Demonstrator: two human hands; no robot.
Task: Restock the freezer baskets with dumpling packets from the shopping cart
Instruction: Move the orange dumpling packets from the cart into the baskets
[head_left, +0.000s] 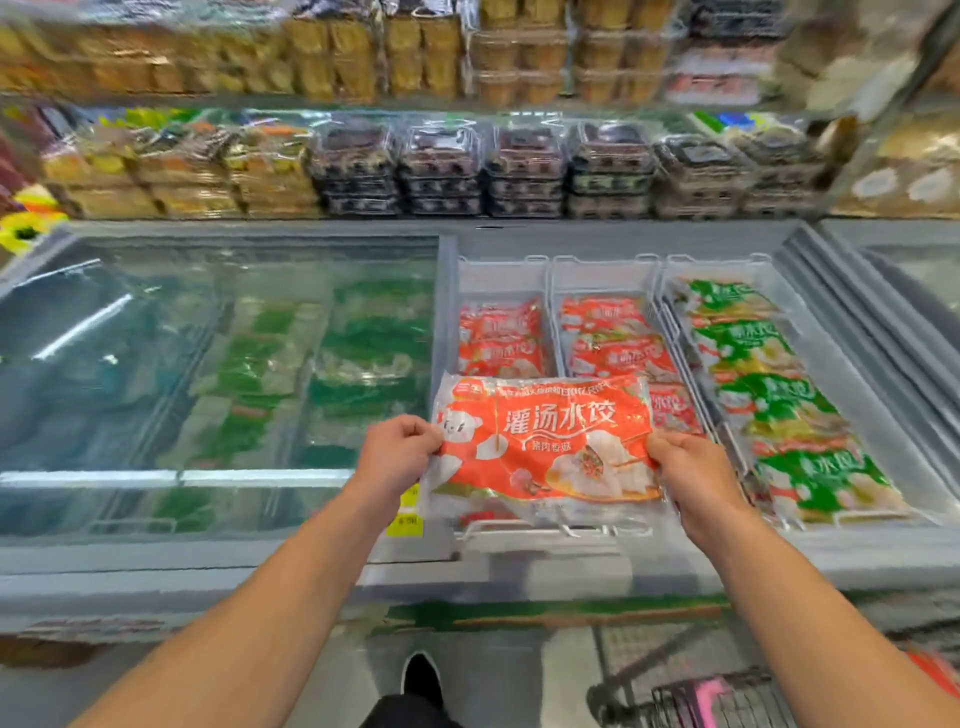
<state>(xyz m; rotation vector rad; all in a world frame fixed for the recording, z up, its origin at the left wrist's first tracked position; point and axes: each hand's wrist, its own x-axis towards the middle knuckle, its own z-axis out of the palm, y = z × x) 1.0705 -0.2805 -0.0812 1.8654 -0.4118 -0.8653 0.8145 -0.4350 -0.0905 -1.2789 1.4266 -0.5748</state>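
I hold an orange-red dumpling packet (545, 441) flat over the near end of the open freezer. My left hand (397, 454) pinches its left edge and my right hand (693, 480) grips its right edge. Below it stand three white wire baskets. The left basket (501, 275) and middle basket (602, 275) hold matching orange-red packets (615, 353). The right basket (810, 332) holds green packets (769, 405). The shopping cart (727, 693) shows at the bottom right, its contents mostly hidden.
The freezer's left half lies under a shut glass lid (208, 353) with green packets beneath. Shelves of boxed food (524, 166) rise behind the freezer. A second freezer (914, 270) adjoins at the right. My shoe (423, 675) stands on the floor below.
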